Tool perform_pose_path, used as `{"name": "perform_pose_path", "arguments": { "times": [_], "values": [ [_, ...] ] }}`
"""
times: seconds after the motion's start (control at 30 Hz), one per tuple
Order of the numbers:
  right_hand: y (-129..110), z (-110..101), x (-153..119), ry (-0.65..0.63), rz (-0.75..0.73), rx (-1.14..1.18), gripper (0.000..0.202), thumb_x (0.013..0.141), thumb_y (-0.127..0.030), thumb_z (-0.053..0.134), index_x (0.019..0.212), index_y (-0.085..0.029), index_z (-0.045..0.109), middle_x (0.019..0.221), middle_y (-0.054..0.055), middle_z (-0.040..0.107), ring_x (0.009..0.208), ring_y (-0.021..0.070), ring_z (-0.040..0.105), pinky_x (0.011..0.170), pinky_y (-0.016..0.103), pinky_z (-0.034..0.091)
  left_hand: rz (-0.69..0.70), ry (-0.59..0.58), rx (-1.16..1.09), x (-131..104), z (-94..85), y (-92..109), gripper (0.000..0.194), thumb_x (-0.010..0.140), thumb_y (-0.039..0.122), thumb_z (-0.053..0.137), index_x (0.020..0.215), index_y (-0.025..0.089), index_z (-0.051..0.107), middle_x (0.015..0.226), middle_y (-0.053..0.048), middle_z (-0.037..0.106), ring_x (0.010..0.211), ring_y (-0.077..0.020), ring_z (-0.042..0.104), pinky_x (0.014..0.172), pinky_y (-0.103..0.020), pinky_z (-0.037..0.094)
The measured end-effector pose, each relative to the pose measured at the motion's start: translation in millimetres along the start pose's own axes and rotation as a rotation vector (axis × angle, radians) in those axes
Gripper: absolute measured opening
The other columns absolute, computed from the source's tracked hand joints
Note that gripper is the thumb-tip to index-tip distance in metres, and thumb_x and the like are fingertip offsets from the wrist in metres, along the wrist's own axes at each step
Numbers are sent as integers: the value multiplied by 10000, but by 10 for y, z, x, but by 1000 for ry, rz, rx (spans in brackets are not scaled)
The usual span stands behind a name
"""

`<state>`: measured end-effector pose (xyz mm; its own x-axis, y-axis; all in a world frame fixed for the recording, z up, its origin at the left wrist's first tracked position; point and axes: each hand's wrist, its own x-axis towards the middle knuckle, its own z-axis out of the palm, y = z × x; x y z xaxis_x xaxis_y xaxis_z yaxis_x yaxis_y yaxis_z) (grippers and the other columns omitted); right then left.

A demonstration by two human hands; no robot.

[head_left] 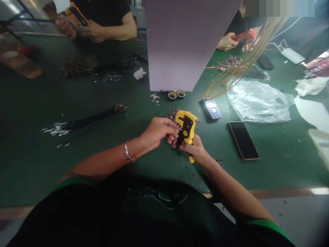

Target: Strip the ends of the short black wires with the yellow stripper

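My right hand [197, 149] is wrapped round the handles of a yellow and black wire stripper [188, 126], whose head points away from me. Close against the tool's left side, my left hand [159, 132] has its thumb and fingers pinched together. Whatever lies in that pinch is too small and too covered to make out. Just behind my left fingers is a heap of small dark and coppery bits [172, 115], partly hidden by the hand and the stripper.
A bundle of black wires [89, 118] lies left. Two tape rolls [177, 95] sit by a pale upright panel [177, 44]. On the right are a keypad phone [212, 108], a smartphone [243, 140], a plastic bag [259, 101] and hanging yellowish wires [239, 65]. Two co-workers hold tools opposite.
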<state>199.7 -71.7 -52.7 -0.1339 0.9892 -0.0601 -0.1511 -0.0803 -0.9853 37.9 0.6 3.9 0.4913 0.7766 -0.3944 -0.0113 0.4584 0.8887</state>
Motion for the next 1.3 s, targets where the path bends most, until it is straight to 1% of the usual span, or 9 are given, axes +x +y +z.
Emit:
{"name": "perform_pose_path", "arguments": {
  "times": [0.13,0.3,0.43,0.57,0.77,0.97,1.3],
  "values": [
    [-22,22,-16,20,-15,-43,219,633,-203,691,842,-184,630,737,27,683,669,189,612,651,335,493,-10,-17,-1,-7,2,10,74,652,39,666,691,102,663,539,-25,648,406,-90,557,418,-240,426],
    [-34,32,-31,67,-40,-105,201,648,-199,675,842,-186,624,710,12,656,627,169,572,594,310,460,-23,-17,42,-26,15,43,73,680,23,656,678,95,651,503,-15,623,397,-83,545,416,-235,425],
    [-18,31,-48,83,-58,-154,171,662,-198,647,830,-178,622,707,13,641,639,172,569,609,318,456,-19,-32,55,-24,9,47,93,684,6,645,670,98,648,508,-15,627,401,-80,542,423,-234,437],
    [15,40,-67,119,-56,-192,145,681,-210,641,820,-185,607,703,1,614,630,169,572,610,321,455,-15,-42,65,-28,5,42,85,669,18,648,662,103,650,499,-4,619,402,-75,537,425,-228,437],
    [42,75,-68,192,-31,-304,117,686,-220,657,782,-188,598,652,-10,605,568,152,536,556,307,440,-37,-43,77,-31,3,47,68,627,47,655,647,112,653,518,-13,639,410,-73,544,427,-225,429],
    [38,95,-63,180,-33,-287,100,697,-245,648,743,-194,576,583,-25,590,496,134,512,506,294,429,-47,-50,73,-10,-13,39,60,615,51,664,640,104,652,523,-19,645,399,-71,540,411,-225,418],
    [92,105,-60,209,-31,-310,97,716,-259,639,747,-211,561,551,-31,580,455,133,508,495,302,433,-52,-36,51,-14,3,53,112,638,-4,647,605,104,645,492,-14,624,380,-69,528,396,-217,417]
  ]
}}
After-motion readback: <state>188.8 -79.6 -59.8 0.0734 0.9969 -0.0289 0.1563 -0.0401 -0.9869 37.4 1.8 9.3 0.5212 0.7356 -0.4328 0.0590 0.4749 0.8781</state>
